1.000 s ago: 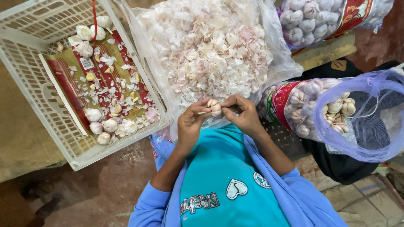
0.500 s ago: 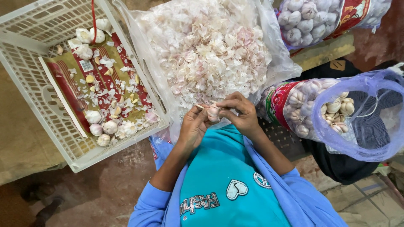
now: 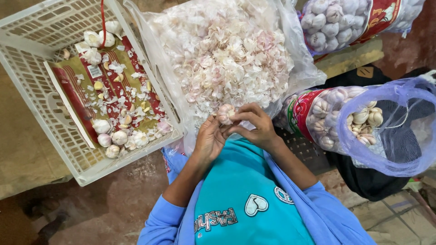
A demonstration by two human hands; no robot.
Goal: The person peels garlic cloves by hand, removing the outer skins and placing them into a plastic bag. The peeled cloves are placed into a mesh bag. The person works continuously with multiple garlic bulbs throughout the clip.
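Pinching one garlic bulb [image 3: 225, 113] between both hands, left hand [image 3: 210, 138] and right hand [image 3: 255, 127], near one clear bag of peels [image 3: 227, 54]; one white crate [image 3: 41, 131] left, two netted garlic sacks [image 3: 336, 113] right.

The 2 hands, left hand [image 3: 210, 138] and right hand [image 3: 255, 127], are being hemmed in closely around the garlic bulb [image 3: 225, 113]. At 12 o'clock the way is being blocked by a clear plastic bag of garlic skins [image 3: 227, 54], touching the fingertips. At 9 to 10 o'clock a white plastic crate [image 3: 27, 86] is standing just beside the bag, its rim being a barrier. At 3 o'clock passage is being narrowed by a mesh sack of garlic [image 3: 345, 113] and a purple net bag [image 3: 399, 131]. Free room is being left at 8 o'clock, over the bare brown floor [image 3: 113, 204].
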